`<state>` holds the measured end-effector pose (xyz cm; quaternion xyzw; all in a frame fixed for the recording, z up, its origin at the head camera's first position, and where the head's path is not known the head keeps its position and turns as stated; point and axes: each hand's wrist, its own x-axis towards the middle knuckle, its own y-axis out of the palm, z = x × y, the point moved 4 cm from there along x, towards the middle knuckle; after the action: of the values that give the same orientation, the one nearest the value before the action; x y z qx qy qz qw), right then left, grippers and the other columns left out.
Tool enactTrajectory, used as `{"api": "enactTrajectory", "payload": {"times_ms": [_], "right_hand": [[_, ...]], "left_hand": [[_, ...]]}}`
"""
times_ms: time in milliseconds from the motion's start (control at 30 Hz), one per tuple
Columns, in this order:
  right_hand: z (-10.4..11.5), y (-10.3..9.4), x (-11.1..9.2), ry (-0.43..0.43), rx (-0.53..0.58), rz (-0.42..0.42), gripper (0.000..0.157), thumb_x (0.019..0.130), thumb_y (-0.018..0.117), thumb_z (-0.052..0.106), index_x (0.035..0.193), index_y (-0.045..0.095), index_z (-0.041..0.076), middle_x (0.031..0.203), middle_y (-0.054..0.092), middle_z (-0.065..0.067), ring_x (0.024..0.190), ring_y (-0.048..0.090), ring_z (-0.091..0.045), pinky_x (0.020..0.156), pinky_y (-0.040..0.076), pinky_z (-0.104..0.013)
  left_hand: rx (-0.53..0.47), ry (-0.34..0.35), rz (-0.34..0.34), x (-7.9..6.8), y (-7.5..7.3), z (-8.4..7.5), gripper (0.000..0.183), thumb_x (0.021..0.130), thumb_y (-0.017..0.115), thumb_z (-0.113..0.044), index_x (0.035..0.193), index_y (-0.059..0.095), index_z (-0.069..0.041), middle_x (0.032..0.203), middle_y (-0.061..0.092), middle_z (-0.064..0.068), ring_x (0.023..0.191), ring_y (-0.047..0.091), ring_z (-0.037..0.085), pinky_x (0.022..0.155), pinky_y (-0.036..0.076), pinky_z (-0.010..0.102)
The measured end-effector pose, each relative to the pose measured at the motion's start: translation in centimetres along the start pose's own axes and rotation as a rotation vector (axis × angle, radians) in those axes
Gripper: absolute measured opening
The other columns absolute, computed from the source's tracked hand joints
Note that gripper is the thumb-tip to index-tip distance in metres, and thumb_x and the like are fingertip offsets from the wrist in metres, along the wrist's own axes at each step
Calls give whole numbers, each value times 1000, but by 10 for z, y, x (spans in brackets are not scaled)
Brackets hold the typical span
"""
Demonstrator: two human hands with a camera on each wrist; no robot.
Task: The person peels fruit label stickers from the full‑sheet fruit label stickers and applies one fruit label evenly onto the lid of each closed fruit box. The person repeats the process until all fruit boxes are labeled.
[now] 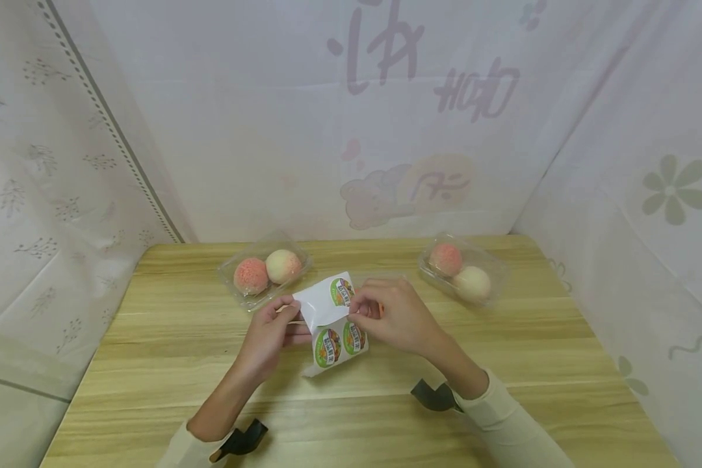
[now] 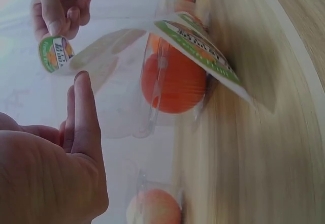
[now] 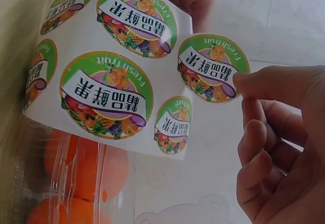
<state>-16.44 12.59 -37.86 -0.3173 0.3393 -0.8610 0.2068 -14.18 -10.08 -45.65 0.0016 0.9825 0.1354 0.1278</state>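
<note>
My left hand holds a white sheet of stickers, thumb on top and fingers underneath. The sheet bends, and its lower part shows more round labels. Between thumb and fingertip my right hand pinches one round "Fresh fruit" sticker, green with a fruit picture, which overlaps the sheet's edge in the right wrist view. Several matching labels remain on the sheet. Behind it stands a clear plastic box of orange fruit, mostly hidden by the sheet and right hand in the head view.
At the back left of the wooden table lies a clear box with a pink ball-shaped fruit and a paler one. A similar box with two such fruits lies back right. Printed curtains surround the table.
</note>
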Motion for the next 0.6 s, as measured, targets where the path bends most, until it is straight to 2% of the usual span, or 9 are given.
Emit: {"api": "enactTrajectory", "payload": {"times_ms": [267,433,600], "right_hand": [[-1,1,-2,11,21,16,20,86,91,3,86,75,16,77,61,14,68,56,-4,59,51,-24],[-3,3,-2,16,33,12,21,87,91,4,86,74,17,77,61,14,69,57,-4,60,52,-24],[-4,2,-3,41,28,14,19,90,88,5,87,75,19,78,62,15,70,58,-4,61,53,-25]], "left_hand": [[-27,9,2,-2,-12,2,15,113,49,-3,117,58,9,91,67,13,77,80,23,76,67,42],[-32,14,-23,-5,-22,4,13,113,51,-4,115,57,7,89,68,12,76,80,23,75,67,40],[-21,16,-50,-7,-35,3,19,113,51,-4,123,57,11,90,71,12,76,80,22,75,67,40]]}}
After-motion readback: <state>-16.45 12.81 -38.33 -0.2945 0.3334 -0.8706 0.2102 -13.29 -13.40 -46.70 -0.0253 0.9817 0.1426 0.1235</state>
